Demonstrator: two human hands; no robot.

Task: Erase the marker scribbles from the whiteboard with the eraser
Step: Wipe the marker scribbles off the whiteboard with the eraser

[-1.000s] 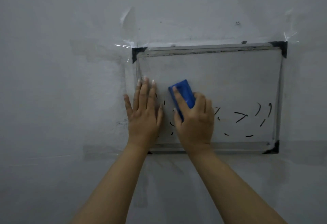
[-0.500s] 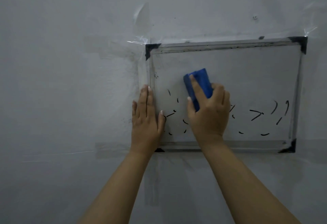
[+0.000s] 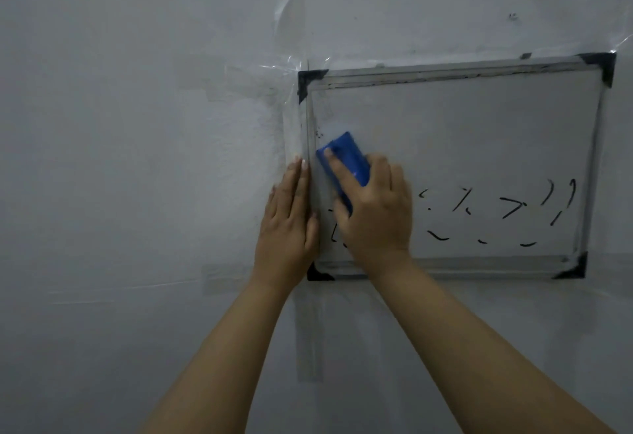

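Note:
A small whiteboard (image 3: 479,125) with a metal frame and black corners is taped flat against a grey wall. Black marker scribbles (image 3: 510,209) run across its lower half; the upper half is blank. My right hand (image 3: 375,214) presses a blue eraser (image 3: 346,159) against the board near its left edge, fingers spread over the eraser's back. My left hand (image 3: 287,224) lies flat with fingers together on the board's left frame and the wall beside it. A few marks show just below the eraser, partly hidden by my right hand.
Clear tape strips (image 3: 274,70) hold the board's corners to the grey wall (image 3: 120,159). Older tape patches show on the wall left of and below the board.
My right hand has slid the eraser left, to the board's left edge, over the marks there. My left hand has shifted off the board surface onto the left frame. The view has shifted left.

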